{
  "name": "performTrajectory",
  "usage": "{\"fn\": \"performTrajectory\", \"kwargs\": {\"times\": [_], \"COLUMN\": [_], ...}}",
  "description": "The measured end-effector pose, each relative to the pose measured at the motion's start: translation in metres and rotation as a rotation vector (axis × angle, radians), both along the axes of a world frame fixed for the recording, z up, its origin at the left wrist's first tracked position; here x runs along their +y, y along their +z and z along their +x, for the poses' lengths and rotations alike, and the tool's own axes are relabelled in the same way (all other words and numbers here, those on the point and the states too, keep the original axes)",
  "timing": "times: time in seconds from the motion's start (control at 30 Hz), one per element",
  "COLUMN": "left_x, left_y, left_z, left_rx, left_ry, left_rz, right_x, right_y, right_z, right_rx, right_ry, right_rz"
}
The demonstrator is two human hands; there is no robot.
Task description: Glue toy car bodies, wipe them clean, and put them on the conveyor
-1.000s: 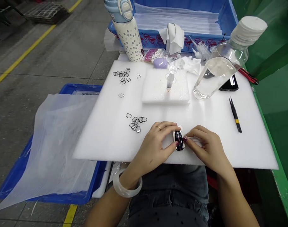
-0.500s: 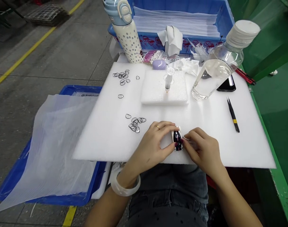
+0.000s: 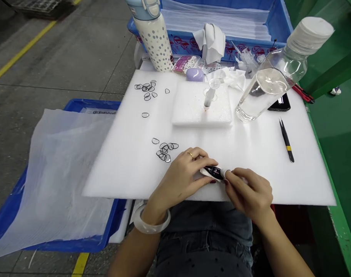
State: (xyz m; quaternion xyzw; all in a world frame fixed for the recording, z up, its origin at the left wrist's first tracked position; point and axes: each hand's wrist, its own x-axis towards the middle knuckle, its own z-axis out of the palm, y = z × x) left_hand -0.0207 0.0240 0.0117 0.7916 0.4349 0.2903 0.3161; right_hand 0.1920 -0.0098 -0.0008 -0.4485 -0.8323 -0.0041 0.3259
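Note:
Near the front edge of the white foam board [image 3: 120, 161], my left hand [image 3: 184, 175] is closed on a small glossy black piece with a white underside [image 3: 213, 172], gripping it between thumb and fingers. The piece lies slanted, its right end towards my other hand. My right hand [image 3: 250, 192] pinches a small white bit, like folded cloth or a pad [image 3: 225, 172], against that right end. Its exact kind is unclear. Left of my hands lie several thin black rings [image 3: 164, 148], some overlapping.
A foam block [image 3: 189, 111] bears a syringe [image 3: 210, 96]. Tweezers [image 3: 286, 140] lie at right, near a large bottle of clear liquid [image 3: 259, 92] and a phone [image 3: 281, 103]. A dotted flask [image 3: 154, 42] and blue crate [image 3: 181, 42] stand behind. More rings [image 3: 146, 88] lie far left.
The black piece has turned from upright in view to slanting sideways. My right hand has shifted slightly down, and the white bit now meets the piece's right end. The view moved slightly.

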Motion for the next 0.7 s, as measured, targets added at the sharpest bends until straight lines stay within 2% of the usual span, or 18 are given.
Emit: {"fn": "performTrajectory", "kwargs": {"times": [0.13, 0.23, 0.27, 0.3, 0.4, 0.43, 0.6, 0.67, 0.7], "left_x": [0.002, 0.002, 0.002, 0.001, 0.000, 0.000, 0.000, -0.001, -0.001], "left_y": [-0.001, -0.001, -0.001, -0.001, -0.001, 0.000, 0.002, -0.001, -0.003], "left_z": [-0.002, -0.005, -0.006, -0.007, -0.009, -0.010, -0.011, -0.012, -0.012], "left_rx": [0.001, -0.012, -0.016, -0.020, -0.017, -0.015, 0.044, 0.107, 0.141], "left_ry": [-0.017, -0.053, -0.067, -0.080, -0.085, -0.082, -0.066, -0.074, -0.082], "left_rz": [-0.002, -0.014, -0.019, -0.023, -0.026, -0.026, -0.006, 0.055, 0.099], "right_x": [-0.006, -0.002, 0.002, 0.007, 0.022, 0.024, 0.014, 0.010, 0.007], "right_y": [0.003, 0.020, 0.027, 0.035, 0.049, 0.049, 0.034, 0.031, 0.030], "right_z": [-0.005, 0.004, 0.010, 0.016, 0.023, 0.019, -0.020, -0.006, 0.012], "right_rx": [-0.099, -0.116, -0.121, -0.134, -0.222, -0.249, -0.263, -0.209, -0.165], "right_ry": [0.138, 0.325, 0.328, 0.270, -0.076, -0.118, 0.087, 0.030, -0.041], "right_rz": [0.024, -0.027, -0.046, -0.059, -0.071, -0.096, -0.290, -0.276, -0.270]}}
